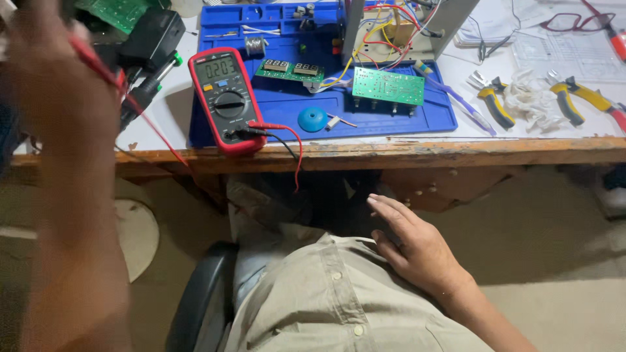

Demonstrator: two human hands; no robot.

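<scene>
Resting open w/ fingers spread, right hand (pixel 417 244) is lying on shirt (pixel 332 300), holding nothing. Left hand (pixel 49 85), blurred, is gripping red lead (pixel 104 72); meter (pixel 228 99) is sitting on blue mat (pixel 287 107) atop bench (pixel 391 153).

A red-cased multimeter (pixel 227 98) is lying on a blue mat (pixel 287 104), trailing red and black leads (pixel 287 133). A green circuit board (pixel 388 86) is sitting beside yellow-handled pliers (pixel 492 104).

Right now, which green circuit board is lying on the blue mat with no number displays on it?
The larger green board on the mat's right side; the narrower board beside the multimeter carries displays.
</scene>
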